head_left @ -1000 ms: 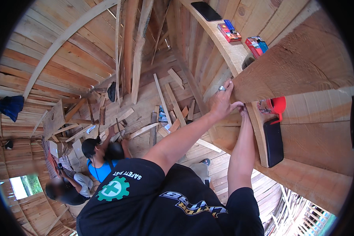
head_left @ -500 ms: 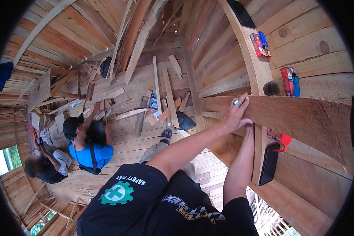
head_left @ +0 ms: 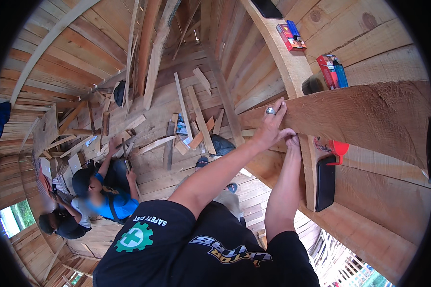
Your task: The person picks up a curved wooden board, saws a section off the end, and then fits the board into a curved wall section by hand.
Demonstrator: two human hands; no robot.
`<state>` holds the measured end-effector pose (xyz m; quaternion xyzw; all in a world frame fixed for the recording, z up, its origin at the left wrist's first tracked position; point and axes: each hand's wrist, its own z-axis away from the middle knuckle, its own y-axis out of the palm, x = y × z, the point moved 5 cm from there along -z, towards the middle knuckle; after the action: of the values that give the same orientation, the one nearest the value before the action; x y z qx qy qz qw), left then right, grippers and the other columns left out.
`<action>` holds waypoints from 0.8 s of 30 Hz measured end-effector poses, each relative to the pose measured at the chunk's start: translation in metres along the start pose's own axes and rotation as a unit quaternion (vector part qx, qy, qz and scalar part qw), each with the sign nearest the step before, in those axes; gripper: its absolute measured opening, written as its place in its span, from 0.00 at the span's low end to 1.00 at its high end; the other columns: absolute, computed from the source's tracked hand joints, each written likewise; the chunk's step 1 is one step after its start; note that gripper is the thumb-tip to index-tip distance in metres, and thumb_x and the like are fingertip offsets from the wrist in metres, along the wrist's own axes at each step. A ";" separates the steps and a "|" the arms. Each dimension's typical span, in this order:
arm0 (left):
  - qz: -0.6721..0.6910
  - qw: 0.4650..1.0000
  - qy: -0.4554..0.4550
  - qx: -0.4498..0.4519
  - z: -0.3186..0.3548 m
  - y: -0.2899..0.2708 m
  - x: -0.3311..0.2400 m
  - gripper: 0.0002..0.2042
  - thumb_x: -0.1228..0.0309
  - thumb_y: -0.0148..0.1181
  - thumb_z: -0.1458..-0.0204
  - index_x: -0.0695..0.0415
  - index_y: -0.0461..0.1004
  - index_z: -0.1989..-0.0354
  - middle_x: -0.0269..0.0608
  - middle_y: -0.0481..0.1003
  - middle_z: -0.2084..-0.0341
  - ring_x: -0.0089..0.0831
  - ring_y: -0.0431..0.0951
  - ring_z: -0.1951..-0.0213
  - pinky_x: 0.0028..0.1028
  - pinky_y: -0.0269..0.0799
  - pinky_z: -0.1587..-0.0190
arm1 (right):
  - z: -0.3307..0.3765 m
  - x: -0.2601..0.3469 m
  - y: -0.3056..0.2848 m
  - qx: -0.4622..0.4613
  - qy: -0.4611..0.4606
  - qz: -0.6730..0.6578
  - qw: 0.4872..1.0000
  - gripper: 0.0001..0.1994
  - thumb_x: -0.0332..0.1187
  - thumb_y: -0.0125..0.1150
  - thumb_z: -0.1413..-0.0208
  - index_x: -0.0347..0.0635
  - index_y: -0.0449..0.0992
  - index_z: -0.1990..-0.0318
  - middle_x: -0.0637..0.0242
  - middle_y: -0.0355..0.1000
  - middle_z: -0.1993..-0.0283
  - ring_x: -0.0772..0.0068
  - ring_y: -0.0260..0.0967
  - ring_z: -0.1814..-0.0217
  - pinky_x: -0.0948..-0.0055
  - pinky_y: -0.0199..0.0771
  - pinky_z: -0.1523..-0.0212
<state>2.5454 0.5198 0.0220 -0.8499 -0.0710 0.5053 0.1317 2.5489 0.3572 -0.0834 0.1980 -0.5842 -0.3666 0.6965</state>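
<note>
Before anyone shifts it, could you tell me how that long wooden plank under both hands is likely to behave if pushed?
The plank looks thick and wide, so probably stiff and fairly heavy. Its rough-sawn face should grip rather than slide under the left hand and right hand. It lies against the curved beam, so a push would probably drag rather than roll.

Both arms are stretched up from the bottom of the frame toward the middle right. The left hand (head_left: 271,125) is laid flat, fingers spread. The right hand (head_left: 292,140) is tucked just under it, and seems to be curled.
</note>
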 end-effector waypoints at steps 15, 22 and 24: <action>-0.019 0.999 0.024 -0.009 -0.001 0.000 -0.005 0.43 0.63 0.76 0.63 0.71 0.60 0.40 0.59 0.58 0.38 0.56 0.65 0.42 0.40 0.65 0.41 | -0.007 0.004 -0.001 0.021 0.016 -0.007 1.000 0.23 0.39 0.65 0.45 0.53 0.68 0.42 0.73 0.72 0.50 0.77 0.69 0.52 0.79 0.74 0.65; -0.027 0.998 0.046 -0.027 -0.003 -0.002 -0.009 0.43 0.64 0.76 0.64 0.71 0.59 0.40 0.60 0.62 0.41 0.57 0.67 0.44 0.40 0.65 0.42 | -0.002 0.008 -0.005 0.016 -0.008 -0.001 1.000 0.24 0.39 0.65 0.45 0.53 0.67 0.41 0.74 0.72 0.50 0.77 0.69 0.52 0.79 0.74 0.65; -0.026 0.998 0.046 -0.027 -0.003 -0.001 -0.010 0.43 0.64 0.76 0.64 0.71 0.59 0.40 0.60 0.62 0.41 0.57 0.66 0.43 0.40 0.65 0.42 | 0.009 0.012 -0.010 -0.004 -0.058 0.012 0.998 0.22 0.39 0.63 0.43 0.51 0.68 0.42 0.73 0.71 0.48 0.76 0.68 0.50 0.78 0.74 0.61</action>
<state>2.5433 0.5175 0.0325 -0.8733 -0.1003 0.4600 0.1252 2.5384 0.3430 -0.0807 0.1667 -0.6247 -0.3709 0.6666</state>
